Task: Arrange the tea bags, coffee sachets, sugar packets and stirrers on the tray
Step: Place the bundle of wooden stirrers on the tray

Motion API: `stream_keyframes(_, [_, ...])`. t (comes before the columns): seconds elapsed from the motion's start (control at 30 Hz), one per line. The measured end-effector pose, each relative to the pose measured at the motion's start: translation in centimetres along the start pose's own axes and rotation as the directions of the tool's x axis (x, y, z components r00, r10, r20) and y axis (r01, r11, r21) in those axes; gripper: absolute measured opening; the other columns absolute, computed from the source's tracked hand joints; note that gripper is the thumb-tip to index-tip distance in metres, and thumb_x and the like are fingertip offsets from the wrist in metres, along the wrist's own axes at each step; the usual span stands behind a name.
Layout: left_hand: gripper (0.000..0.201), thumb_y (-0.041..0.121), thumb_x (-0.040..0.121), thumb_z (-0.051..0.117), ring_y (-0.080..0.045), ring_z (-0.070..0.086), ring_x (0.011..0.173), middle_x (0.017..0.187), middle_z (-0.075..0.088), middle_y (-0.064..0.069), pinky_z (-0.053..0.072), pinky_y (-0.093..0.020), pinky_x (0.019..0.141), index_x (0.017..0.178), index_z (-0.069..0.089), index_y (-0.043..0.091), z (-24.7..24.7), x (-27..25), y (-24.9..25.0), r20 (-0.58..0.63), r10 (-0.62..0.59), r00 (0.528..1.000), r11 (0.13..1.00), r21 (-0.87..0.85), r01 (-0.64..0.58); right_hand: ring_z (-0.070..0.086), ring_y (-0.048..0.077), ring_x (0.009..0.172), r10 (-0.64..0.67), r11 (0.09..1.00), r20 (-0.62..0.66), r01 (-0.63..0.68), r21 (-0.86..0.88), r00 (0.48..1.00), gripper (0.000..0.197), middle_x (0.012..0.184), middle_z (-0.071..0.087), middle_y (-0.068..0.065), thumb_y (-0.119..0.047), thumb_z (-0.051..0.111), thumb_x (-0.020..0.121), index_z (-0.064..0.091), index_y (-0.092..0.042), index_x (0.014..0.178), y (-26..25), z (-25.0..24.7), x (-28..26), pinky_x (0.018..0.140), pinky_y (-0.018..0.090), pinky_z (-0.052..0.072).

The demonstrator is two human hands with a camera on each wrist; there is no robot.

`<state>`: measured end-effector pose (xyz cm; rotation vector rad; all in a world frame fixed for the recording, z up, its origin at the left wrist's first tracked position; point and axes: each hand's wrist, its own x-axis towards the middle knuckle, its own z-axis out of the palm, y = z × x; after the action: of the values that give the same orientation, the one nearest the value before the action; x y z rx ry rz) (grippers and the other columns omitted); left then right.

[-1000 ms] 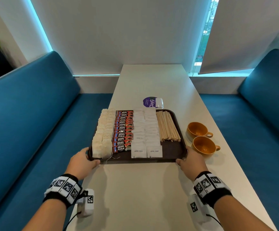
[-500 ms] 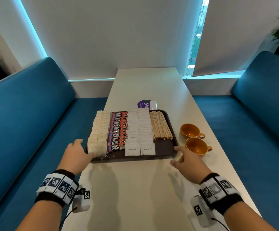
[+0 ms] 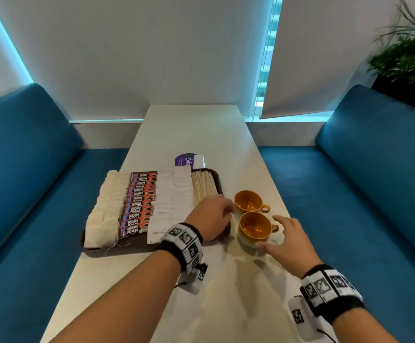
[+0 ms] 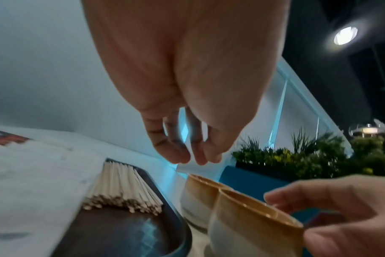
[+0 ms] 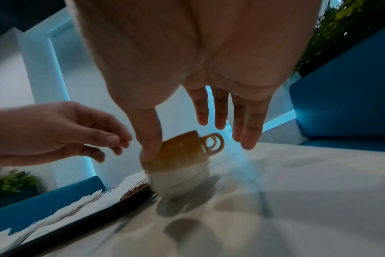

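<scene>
The dark brown tray [image 3: 95, 251] lies on the white table with four rows on it: tea bags [image 3: 104, 206] at the left, red coffee sachets [image 3: 139, 204], white sugar packets [image 3: 174, 194], and wooden stirrers [image 3: 202, 184] at the right. My left hand [image 3: 226, 211] hovers over the tray's right front corner, fingers loosely curled and holding nothing, close to the far orange cup [image 3: 249, 203]. My right hand [image 3: 285, 236] is spread around the near orange cup [image 3: 254, 227]. Its thumb [image 5: 151, 144] touches the cup's side [image 5: 182, 156] while the other fingers stay straight and clear of it.
A purple card [image 3: 189, 160] lies just behind the tray. Both cups stand close together on the table, right of the tray. Blue benches [image 3: 28, 169] flank the table on both sides, and a plant [image 3: 404, 60] stands at the back right.
Both hands have let go of the tray's front corners and moved right, the left crossing over the tray's right corner, the right reaching the near cup. The tray stays put.
</scene>
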<state>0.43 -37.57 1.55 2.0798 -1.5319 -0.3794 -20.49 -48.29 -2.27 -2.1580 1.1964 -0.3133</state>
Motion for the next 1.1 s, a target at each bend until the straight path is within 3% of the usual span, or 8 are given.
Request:
stream_keyframes(0.1, [0.035,0.007,0.100,0.054,-0.017,0.057,0.120,0.127,0.061,0.004,0.045,-0.035,0.109,0.123,0.071,0.027,1.6,2.7,0.2,0.067,-0.022,0.998,0.998,0.061,0.017,0.050,0.008,0.116,-0.032,0.999,0.006,0.032,0.033,0.999,0.086,0.140,0.048,-0.006,-0.042,0.091,0.072,0.048,-0.025,0.144,-0.3,0.5,0.7,0.101,0.026,0.043])
stream_keyframes(0.17, [0.044,0.000,0.097,0.055,-0.017,0.057,0.121,0.132,0.060,0.003,0.044,-0.032,0.108,0.128,0.071,0.027,2.1,3.9,0.0,0.114,-0.003,0.994,0.992,0.127,-0.012,0.055,0.009,0.114,-0.036,0.997,-0.007,0.037,0.065,0.999,0.081,0.130,0.055,-0.008,-0.042,0.092,0.069,0.054,-0.026,0.139,-0.3,0.8,1.1,0.100,0.030,0.049])
stream_keyframes(0.3, [0.031,0.009,0.098,0.061,-0.015,0.059,0.117,0.129,0.060,0.005,0.045,-0.030,0.106,0.120,0.075,0.025,2.4,5.2,-0.8,0.099,0.032,0.995,0.990,0.131,-0.044,0.058,0.006,0.107,-0.055,0.992,-0.028,0.058,0.111,0.998,0.075,0.116,0.060,-0.014,-0.043,0.093,0.067,0.060,-0.029,0.132,-0.1,0.8,1.4,0.095,0.031,0.052])
stream_keyframes(0.4, [0.020,0.020,0.100,0.061,-0.009,0.057,0.113,0.134,0.056,0.011,0.046,-0.033,0.107,0.111,0.077,0.024,2.7,5.3,-1.5,0.107,0.076,0.991,0.993,0.086,-0.085,0.058,0.007,0.107,-0.058,0.991,-0.032,0.062,0.115,0.998,0.077,0.117,0.060,-0.014,-0.044,0.093,0.066,0.059,-0.028,0.133,-0.1,0.7,1.8,0.095,0.030,0.052])
stream_keyframes(0.5, [0.026,0.021,0.102,0.057,-0.007,0.051,0.129,0.151,0.047,0.017,0.038,-0.031,0.114,0.123,0.071,0.028,3.2,5.2,-1.8,0.160,0.108,0.981,0.991,0.061,-0.119,0.058,0.007,0.109,-0.054,0.993,-0.011,0.055,0.101,0.998,0.079,0.117,0.058,-0.014,-0.045,0.093,0.066,0.057,-0.028,0.135,-0.2,0.5,2.4,0.095,0.030,0.052])
stream_keyframes(0.73, [0.037,0.015,0.100,0.054,-0.008,0.043,0.139,0.152,0.046,0.013,0.035,-0.037,0.121,0.134,0.062,0.026,3.8,5.7,-3.4,0.153,0.090,0.984,0.995,0.016,-0.094,0.055,0.006,0.108,-0.078,0.993,-0.007,0.078,0.086,0.997,0.080,0.120,0.059,-0.013,-0.046,0.093,0.066,0.057,-0.028,0.136,-0.1,0.5,3.7,0.085,0.020,0.044])
stream_keyframes(0.93, [0.070,0.023,0.097,0.061,-0.010,0.023,0.152,0.167,0.019,0.014,0.023,-0.033,0.126,0.160,0.030,0.029,4.1,6.4,-4.5,0.207,0.054,0.977,0.998,0.031,-0.062,0.056,0.008,0.112,-0.074,0.995,-0.010,0.075,0.063,0.997,0.085,0.126,0.059,-0.010,-0.047,0.092,0.068,0.054,-0.025,0.140,-0.3,0.9,5.9,0.097,0.030,0.050])
stream_keyframes(1.1, [0.084,0.022,0.099,0.059,-0.012,0.000,0.158,0.170,-0.002,0.018,0.016,-0.040,0.129,0.165,0.008,0.028,4.2,7.5,-5.4,0.274,0.016,0.962,0.999,0.039,-0.028,0.057,0.010,0.114,-0.086,0.995,-0.018,0.087,0.056,0.996,0.086,0.130,0.060,-0.007,-0.049,0.092,0.067,0.054,-0.025,0.141,-0.9,1.4,8.1,0.099,0.033,0.052])
